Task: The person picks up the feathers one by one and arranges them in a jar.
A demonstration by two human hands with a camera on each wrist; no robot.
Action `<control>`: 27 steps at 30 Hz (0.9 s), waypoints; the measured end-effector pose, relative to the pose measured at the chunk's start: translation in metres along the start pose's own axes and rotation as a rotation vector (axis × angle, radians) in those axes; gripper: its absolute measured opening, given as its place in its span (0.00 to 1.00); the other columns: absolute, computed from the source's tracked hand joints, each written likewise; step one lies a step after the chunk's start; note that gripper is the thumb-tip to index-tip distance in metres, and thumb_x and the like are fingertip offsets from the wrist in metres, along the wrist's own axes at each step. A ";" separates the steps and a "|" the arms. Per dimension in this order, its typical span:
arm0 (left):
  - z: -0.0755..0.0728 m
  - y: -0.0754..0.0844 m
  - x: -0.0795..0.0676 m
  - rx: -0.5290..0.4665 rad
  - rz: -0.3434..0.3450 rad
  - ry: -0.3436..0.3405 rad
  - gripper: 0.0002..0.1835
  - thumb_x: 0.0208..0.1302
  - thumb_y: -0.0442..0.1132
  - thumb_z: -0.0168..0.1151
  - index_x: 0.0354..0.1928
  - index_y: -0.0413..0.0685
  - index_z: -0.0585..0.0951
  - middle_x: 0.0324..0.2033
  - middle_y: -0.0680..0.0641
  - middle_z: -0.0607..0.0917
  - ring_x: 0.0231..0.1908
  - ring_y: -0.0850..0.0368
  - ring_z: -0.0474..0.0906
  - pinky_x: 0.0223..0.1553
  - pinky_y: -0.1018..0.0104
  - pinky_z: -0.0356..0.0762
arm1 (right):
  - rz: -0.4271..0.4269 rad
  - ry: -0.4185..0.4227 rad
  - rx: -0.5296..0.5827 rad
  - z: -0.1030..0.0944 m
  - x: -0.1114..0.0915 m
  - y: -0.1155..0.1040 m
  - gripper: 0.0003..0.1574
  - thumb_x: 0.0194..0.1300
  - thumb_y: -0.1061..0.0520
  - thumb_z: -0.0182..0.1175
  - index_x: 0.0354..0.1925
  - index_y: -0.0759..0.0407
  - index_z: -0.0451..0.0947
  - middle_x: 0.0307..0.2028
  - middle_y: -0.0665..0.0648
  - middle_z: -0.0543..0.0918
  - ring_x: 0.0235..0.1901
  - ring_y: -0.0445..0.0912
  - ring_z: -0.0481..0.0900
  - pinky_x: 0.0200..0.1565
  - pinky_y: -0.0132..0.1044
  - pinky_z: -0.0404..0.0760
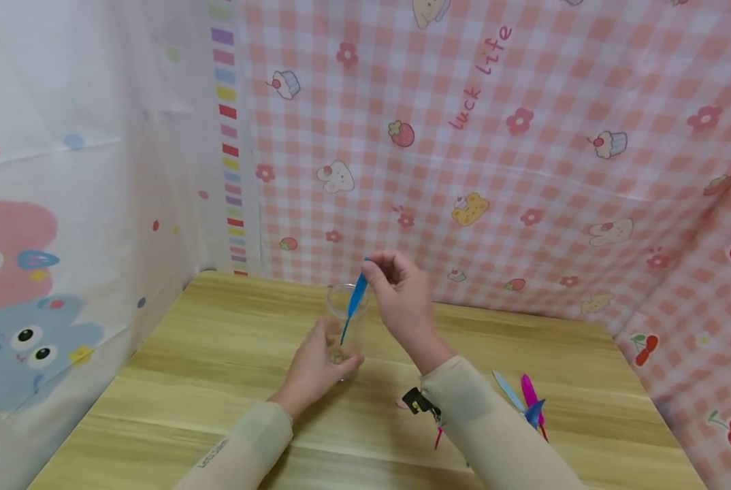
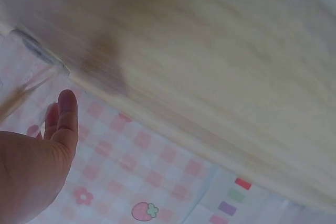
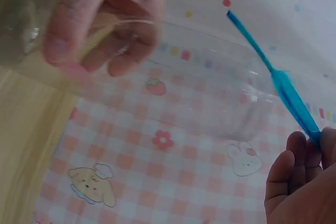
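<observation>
My left hand (image 1: 316,364) grips a tall clear cup (image 3: 210,87) low on its side, thumb on one side and fingers on the other. Between thumb and fingertips my right hand (image 1: 400,296) pinches the broad end of a blue blade-shaped piece with a thin stem (image 1: 356,296). The stem points down. From the head it overlaps the cup's mouth and wall; in the right wrist view the stem (image 3: 249,38) shows outside the cup's outline, near the rim. Only part of the left hand (image 2: 39,166) shows in its own wrist view.
On the wooden table (image 1: 218,340), to the right, lie similar pieces: a light blue one (image 1: 508,389), a pink one (image 1: 529,389) and a dark blue one (image 1: 534,412). A pink stem (image 1: 438,439) shows beside the right sleeve. Patterned cloth (image 1: 494,170) hangs behind the table.
</observation>
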State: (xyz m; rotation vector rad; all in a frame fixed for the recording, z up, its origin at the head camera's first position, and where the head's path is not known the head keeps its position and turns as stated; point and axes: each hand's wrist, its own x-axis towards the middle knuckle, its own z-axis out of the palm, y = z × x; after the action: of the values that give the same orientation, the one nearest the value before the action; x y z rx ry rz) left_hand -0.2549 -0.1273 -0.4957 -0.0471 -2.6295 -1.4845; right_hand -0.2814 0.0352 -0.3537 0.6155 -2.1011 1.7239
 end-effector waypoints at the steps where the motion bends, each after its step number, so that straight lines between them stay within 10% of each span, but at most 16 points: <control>1: 0.000 0.000 0.000 -0.006 -0.001 -0.003 0.36 0.63 0.49 0.80 0.65 0.48 0.72 0.66 0.42 0.81 0.66 0.39 0.81 0.64 0.40 0.84 | 0.016 -0.013 -0.014 0.002 -0.002 0.003 0.10 0.77 0.53 0.66 0.49 0.59 0.85 0.41 0.58 0.89 0.36 0.42 0.83 0.38 0.27 0.83; 14: -0.002 0.002 -0.003 0.018 0.024 -0.002 0.39 0.63 0.48 0.80 0.69 0.44 0.71 0.67 0.40 0.81 0.66 0.38 0.80 0.66 0.42 0.83 | -0.165 0.130 0.057 -0.006 0.023 -0.019 0.10 0.78 0.56 0.65 0.46 0.65 0.84 0.38 0.63 0.88 0.28 0.44 0.78 0.31 0.26 0.76; 27: -0.002 0.002 -0.004 0.022 0.036 0.006 0.38 0.62 0.49 0.80 0.67 0.44 0.71 0.66 0.39 0.82 0.66 0.38 0.81 0.65 0.41 0.83 | -0.134 0.170 0.101 -0.009 0.028 -0.028 0.11 0.78 0.57 0.64 0.47 0.65 0.83 0.37 0.53 0.87 0.30 0.38 0.76 0.33 0.27 0.75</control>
State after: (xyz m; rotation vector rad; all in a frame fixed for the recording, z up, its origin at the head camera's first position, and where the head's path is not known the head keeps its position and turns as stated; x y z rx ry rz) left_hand -0.2508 -0.1283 -0.4935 -0.0872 -2.6260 -1.4417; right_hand -0.2895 0.0360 -0.3140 0.6011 -1.8255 1.7493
